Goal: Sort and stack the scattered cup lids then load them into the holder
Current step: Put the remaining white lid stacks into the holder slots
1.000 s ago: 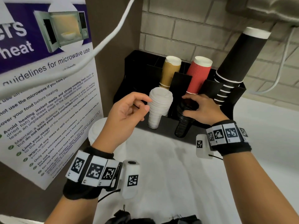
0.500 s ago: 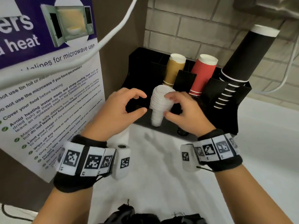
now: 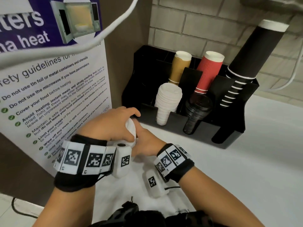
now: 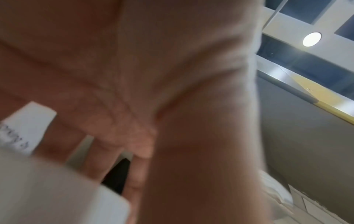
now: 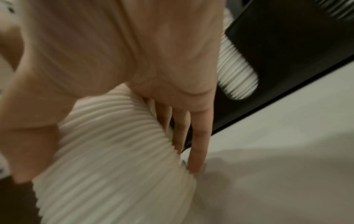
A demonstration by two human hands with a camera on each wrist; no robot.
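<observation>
A loose stack of white cup lids [image 3: 131,130] stands on the white counter, left of the black holder [image 3: 177,126]. My left hand [image 3: 131,122] curls over its top. From the right, my right hand [image 3: 139,136] grips its side; the right wrist view shows the ribbed stack [image 5: 114,151] between thumb and fingers [image 5: 197,144]. Inside the holder, a white lid stack [image 3: 167,102] fills the front left slot and a black lid stack [image 3: 196,110] the slot beside it. The left wrist view is blurred, mostly palm.
Tan cups [image 3: 180,66], red cups [image 3: 208,71] and a tall black cup stack [image 3: 249,54] lean in the holder's rear slots. A microwave poster [image 3: 57,95] covers the left wall, crossed by a white cable [image 3: 65,46]. The counter [image 3: 246,161] stretches right.
Both hands have dropped from the holder's white lid stack down and left to the loose white stack on the counter and now hold it. The view has tilted down.
</observation>
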